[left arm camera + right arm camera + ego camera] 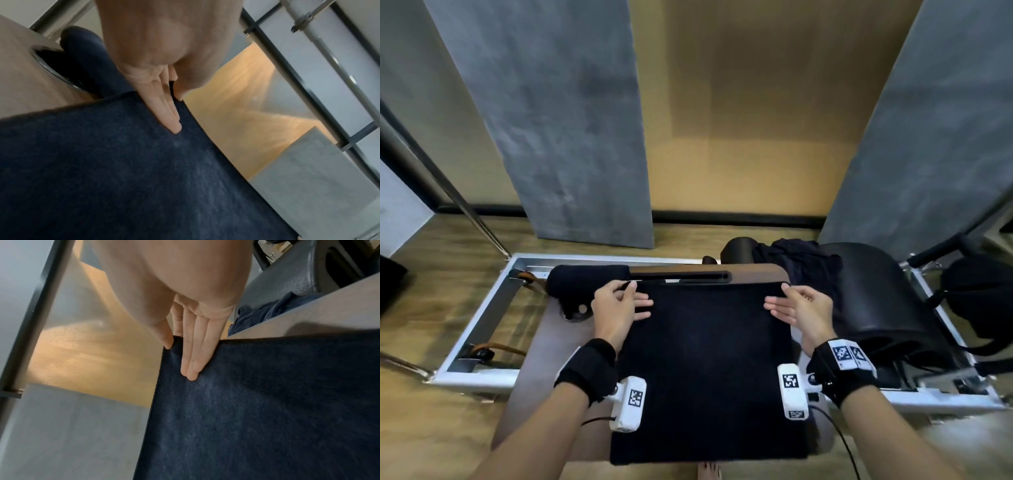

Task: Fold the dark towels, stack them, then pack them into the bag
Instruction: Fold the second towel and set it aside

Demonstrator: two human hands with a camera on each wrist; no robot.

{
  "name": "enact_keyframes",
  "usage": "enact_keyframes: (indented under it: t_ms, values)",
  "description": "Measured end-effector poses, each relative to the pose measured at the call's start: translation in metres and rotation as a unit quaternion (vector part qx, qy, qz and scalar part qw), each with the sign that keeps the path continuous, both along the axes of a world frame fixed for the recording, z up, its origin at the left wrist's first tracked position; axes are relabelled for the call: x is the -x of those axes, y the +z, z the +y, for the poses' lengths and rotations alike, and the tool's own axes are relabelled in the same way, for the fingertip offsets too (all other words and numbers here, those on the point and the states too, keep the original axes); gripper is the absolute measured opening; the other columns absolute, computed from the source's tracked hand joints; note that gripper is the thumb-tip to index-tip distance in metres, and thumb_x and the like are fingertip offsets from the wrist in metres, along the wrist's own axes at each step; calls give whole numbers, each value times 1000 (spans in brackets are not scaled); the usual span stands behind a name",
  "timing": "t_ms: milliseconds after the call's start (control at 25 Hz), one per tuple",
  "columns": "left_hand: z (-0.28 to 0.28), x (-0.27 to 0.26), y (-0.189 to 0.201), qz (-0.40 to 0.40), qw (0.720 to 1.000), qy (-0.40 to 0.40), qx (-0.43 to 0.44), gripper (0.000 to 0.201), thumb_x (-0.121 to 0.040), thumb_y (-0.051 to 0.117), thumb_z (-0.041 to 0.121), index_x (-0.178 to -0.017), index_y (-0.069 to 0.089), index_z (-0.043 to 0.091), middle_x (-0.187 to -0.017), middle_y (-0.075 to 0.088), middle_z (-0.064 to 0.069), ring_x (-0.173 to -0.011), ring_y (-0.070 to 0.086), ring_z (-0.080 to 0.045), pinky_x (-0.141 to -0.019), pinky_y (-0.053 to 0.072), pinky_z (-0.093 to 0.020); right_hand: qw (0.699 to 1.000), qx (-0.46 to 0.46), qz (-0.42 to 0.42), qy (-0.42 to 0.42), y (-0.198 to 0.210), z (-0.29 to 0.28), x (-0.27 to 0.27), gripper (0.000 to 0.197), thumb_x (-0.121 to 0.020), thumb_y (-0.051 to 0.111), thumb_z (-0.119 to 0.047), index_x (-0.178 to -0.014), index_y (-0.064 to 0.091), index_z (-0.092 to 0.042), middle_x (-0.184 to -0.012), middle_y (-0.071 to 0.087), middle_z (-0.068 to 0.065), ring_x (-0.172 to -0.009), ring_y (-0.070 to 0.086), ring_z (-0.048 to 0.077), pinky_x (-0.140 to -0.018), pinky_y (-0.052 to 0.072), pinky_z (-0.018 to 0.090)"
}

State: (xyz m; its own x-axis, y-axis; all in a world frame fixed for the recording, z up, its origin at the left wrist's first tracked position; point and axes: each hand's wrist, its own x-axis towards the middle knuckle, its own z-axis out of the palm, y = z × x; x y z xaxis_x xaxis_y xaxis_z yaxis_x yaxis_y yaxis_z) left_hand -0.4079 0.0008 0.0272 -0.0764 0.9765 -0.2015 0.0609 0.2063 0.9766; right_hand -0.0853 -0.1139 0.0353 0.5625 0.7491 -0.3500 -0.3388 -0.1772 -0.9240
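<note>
We treat the dark towel point(709, 370) as light, limp and non-slip; it will sag unless held at two corners. We take it at the far corners: the left hand point(616, 305) pinches the far left corner between thumb and straight fingers point(164, 110), the right hand point(801, 306) the far right corner likewise. The towel lies flat on the bench point(541, 359), navy, matte, napped, rectangular.

Counts: 3 dark towels – 1 spread flat point(709, 370), 1 rolled point(585, 279), 1 crumpled pile point(799, 263). 1 black bag point(977, 298). 2 hands: left point(616, 303), right point(803, 306).
</note>
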Motion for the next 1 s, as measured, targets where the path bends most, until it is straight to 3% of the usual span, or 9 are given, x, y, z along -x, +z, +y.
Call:
enact_keyframes:
  t_ms: [200,320,440,520,600,720,800,880,1000]
  values:
    - [71,-30,-20,13,999,37,-2,15,-110,54,9,-116,58,-4,-94,72,-31,-70,78,-24,-58,65,-32,1000,30,-8,-2,-15,78,-27,15,-103,64,-14,-105,61,1,-91,75,31,-85,78,41,-78,66,42]
    - [86,-46,-32,30,998,41,36,15,-110,46,2,-123,53,4,-113,66,-33,-82,77,-33,-65,66,-40,996,81,9,22,-25,106,-30,9,-105,59,-9,-108,57,-1,-104,71,37,-91,73,46,-81,61,45]
    - [73,-51,-40,38,998,15,39,50,-109,44,0,-155,34,17,-122,61,-13,-97,76,-24,-69,66,-36,995,99,-3,16,-34,104,-26,18,-105,55,0,-122,56,-1,-108,68,36,-90,69,46,-82,58,47]
    - [57,-47,-44,58,998,-10,-2,53,-109,49,4,-157,33,18,-119,63,-5,-100,75,-16,-70,66,-30,997,77,-23,2,-35,91,-25,26,-103,53,5,-128,55,-3,-104,71,32,-87,71,45,-79,61,47]
    - [36,-38,-48,99,994,-30,-35,40,-108,54,9,-147,46,14,-114,66,-5,-98,75,-14,-72,65,-31,997,56,-43,6,-32,70,-17,23,-103,54,3,-124,59,-4,-98,74,28,-83,73,42,-71,63,41]
    - [-8,-19,-53,150,984,-71,-69,12,-106,58,12,-113,67,17,-93,74,-2,-82,74,-11,-72,61,-35,996,52,-56,36,-31,30,4,12,-104,58,-6,-113,66,-4,-90,75,27,-74,73,39,-64,62,38]
    - [-39,-3,-58,189,974,-109,-69,13,-104,61,15,-97,71,20,-81,74,-1,-75,72,-14,-73,60,-35,992,70,-78,76,-36,1,21,10,-104,61,-12,-107,68,-4,-87,76,25,-68,73,35,-60,60,36]
    - [-68,12,-63,228,961,-141,-62,12,-102,65,19,-92,71,21,-79,73,-1,-75,71,-18,-75,59,-36,982,95,-110,118,-44,-29,35,12,-103,62,-14,-105,68,-3,-80,76,19,-58,71,28,-52,58,32]
    - [-115,34,-64,282,943,-168,-63,13,-98,71,25,-87,69,21,-74,68,2,-70,65,-12,-72,55,-35,962,132,-180,159,-52,-83,52,9,-100,65,-12,-99,69,-4,-66,74,14,-40,58,20,-38,45,25]
